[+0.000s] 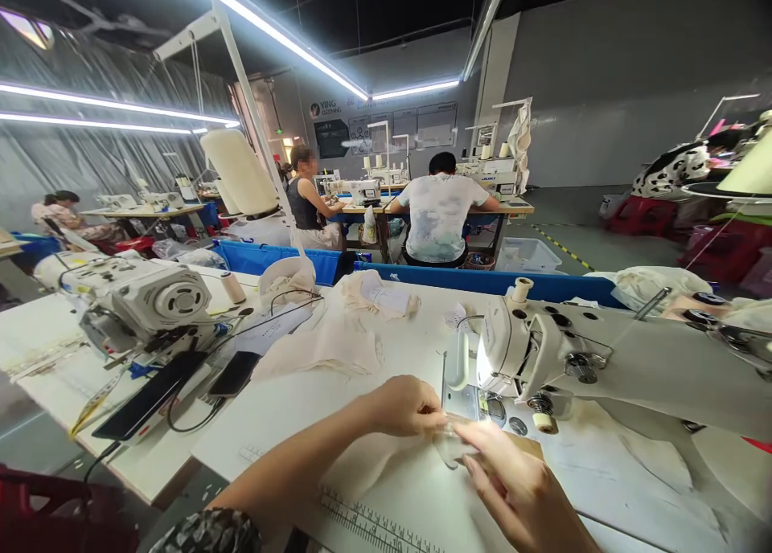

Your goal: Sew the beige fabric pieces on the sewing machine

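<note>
The left hand and right hand pinch the cream cloth; it looks light, soft, easily creased, so its edges seem best to hold.

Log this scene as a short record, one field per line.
Setting: sewing workshop
Left hand: fingertips pinching pale fabric
Right hand: fingers on the same fabric, facing the left hand
Nearest machine: white, lamp lit, just beyond the hands
Work table: white, with ruler markings near the person
Left of nearest machine: cream cloth pieces, dark phone-like slab, second machine
Background: seated people, one in a pale patterned shirt
Unclear: the fabric's exact shape, partly covered by fingers
</note>
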`<state>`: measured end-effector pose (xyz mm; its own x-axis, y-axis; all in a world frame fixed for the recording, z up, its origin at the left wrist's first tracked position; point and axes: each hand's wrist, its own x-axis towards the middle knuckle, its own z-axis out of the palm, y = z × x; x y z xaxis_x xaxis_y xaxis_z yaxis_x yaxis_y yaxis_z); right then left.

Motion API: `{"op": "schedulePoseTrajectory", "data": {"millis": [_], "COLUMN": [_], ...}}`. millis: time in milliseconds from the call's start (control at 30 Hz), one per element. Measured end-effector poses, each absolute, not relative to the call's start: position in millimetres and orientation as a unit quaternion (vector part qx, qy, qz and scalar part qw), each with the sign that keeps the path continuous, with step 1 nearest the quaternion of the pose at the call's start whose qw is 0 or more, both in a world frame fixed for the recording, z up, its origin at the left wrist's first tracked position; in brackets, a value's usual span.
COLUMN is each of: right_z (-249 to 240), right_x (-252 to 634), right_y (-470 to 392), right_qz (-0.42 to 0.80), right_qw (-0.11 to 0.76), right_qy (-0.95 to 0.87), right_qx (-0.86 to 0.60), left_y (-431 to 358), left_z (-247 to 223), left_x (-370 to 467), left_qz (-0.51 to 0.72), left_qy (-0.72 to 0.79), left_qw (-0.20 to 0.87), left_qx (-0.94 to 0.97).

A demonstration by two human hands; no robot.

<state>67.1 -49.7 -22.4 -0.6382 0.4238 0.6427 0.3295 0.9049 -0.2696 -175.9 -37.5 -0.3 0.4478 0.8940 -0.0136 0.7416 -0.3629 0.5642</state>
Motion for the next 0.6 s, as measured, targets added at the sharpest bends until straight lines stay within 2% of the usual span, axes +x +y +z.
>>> {"op": "schedulePoseTrajectory", "data": {"millis": [100,200,500,600], "right_z": [-18,-18,-25,-29], "right_x": [66,64,72,71], "right_y": [-55,-57,-51,-55], "right_qz": [0.122,0.139,0.254,0.295], "right_qw": [0.37,0.357,0.304,0.33], "right_qy": [-0.893,-0.894,-0.874,-0.836], "right_qx": [-0.223,-0.233,-0.282,-0.323], "left_y": [-46,-51,-42,-39], "left_z": [14,26,37,37], "left_x": [-176,-174,-178,-182], "left_qz": [0.168,0.163,0.233,0.24], "left_qy": [0.445,0.408,0.505,0.521], "left_qw": [0.386,0.472,0.506,0.519], "left_qx": [0.791,0.764,0.66,0.633]}}
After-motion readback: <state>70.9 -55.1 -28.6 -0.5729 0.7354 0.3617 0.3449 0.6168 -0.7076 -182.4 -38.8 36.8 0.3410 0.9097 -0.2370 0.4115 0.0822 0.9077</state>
